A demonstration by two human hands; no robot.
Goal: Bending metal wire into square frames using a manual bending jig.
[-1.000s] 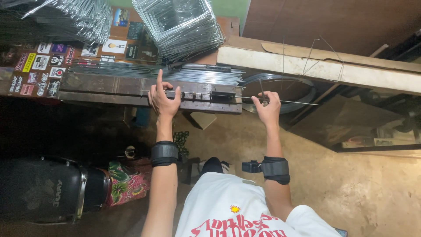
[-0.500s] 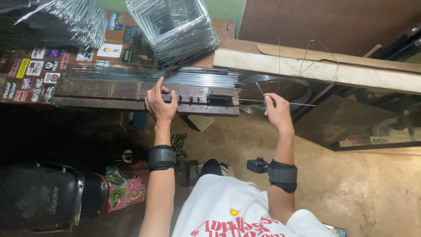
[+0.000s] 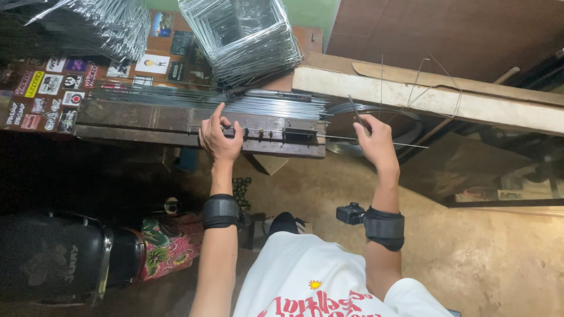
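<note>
My left hand (image 3: 220,138) rests on a metal wire-bending jig (image 3: 276,134) fixed to a dark wooden bench (image 3: 147,120), fingers pressing down near its left end. My right hand (image 3: 373,138) is closed on a thin steel wire (image 3: 405,144) that runs out of the jig to the right, and a dark lever handle (image 3: 354,110) rises by its fingers. A bundle of straight wires (image 3: 264,104) lies along the bench behind the jig.
A stack of square bent wire frames (image 3: 247,35) sits at the back, more wire frames (image 3: 88,23) at the top left. A pale wooden beam (image 3: 423,97) runs right. Stickers cover the bench's left. A black seat (image 3: 53,258) and patterned cloth (image 3: 170,240) lie below left.
My right hand has moved up and right along the wire and closed round it. My left hand stayed on the jig, its index finger lowered a little.
</note>
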